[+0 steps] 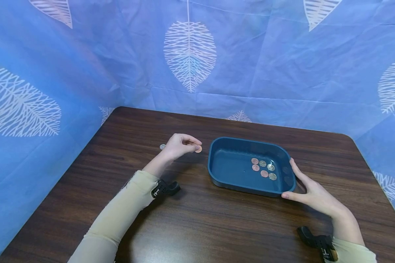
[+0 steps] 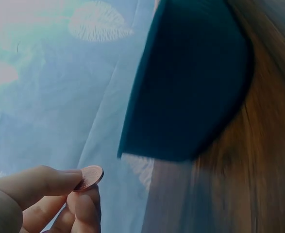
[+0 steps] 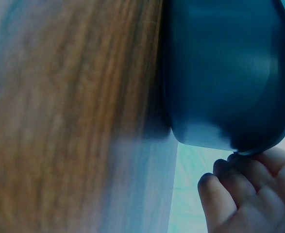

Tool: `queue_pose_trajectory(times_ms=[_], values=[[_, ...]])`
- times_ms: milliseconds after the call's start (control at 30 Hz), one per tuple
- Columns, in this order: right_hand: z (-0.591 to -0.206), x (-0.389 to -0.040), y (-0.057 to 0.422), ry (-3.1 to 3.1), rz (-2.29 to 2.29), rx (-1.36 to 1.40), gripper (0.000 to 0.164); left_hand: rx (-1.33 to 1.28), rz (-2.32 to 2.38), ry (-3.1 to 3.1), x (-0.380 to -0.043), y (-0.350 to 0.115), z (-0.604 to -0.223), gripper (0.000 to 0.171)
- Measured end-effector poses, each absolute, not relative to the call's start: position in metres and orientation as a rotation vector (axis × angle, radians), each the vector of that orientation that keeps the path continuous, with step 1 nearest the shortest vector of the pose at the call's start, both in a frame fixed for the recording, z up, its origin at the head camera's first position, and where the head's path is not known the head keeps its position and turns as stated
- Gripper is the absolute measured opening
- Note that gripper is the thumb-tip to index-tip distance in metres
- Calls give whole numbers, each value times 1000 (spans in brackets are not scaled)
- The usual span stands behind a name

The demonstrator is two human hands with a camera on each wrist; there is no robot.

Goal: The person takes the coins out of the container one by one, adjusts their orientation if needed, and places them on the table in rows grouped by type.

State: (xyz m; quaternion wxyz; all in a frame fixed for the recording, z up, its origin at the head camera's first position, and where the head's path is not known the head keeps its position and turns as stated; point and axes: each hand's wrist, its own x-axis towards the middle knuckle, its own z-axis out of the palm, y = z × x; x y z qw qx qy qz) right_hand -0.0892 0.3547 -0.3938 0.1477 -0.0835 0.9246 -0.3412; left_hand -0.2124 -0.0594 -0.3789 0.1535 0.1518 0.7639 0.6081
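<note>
Copper coin [image 1: 199, 149] pinched in the left hand [image 1: 180, 146], just off the left end of the blue tray [image 1: 230, 164].
That grip, thumb against fingertips, clamps only part of the rim, seemingly so the rest juts free. The right hand [image 1: 316, 193] is clamped round the tray's right end, thumb at its near corner, probably against sliding across the tabletop [image 1: 197, 226]. Six coins [image 1: 262, 164] lie in the tray's right half; a silvery coin [image 1: 162, 147] sits beside the left hand, toward the tabletop's left edge.

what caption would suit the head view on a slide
Left hand pinching a copper-coloured coin; right hand gripping a blue tray with six coins inside.
</note>
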Motion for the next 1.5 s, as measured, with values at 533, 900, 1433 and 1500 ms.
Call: queue_pose_trajectory(times_ms=[533,900,1433,1500], values=[[-393,-90,353,2655,-988,-245,98,259,1657,2383,-217,-113,-397,27],[-394,-89,353,2657,-980,-244,98,229,1502,2518,-215,-129,-408,18],[-393,-89,353,2669,-980,-252,97,314,1280,2732,-218,-131,-421,11],[-393,-89,353,2666,-982,-252,98,319,1245,2769,-217,-130,-421,10]])
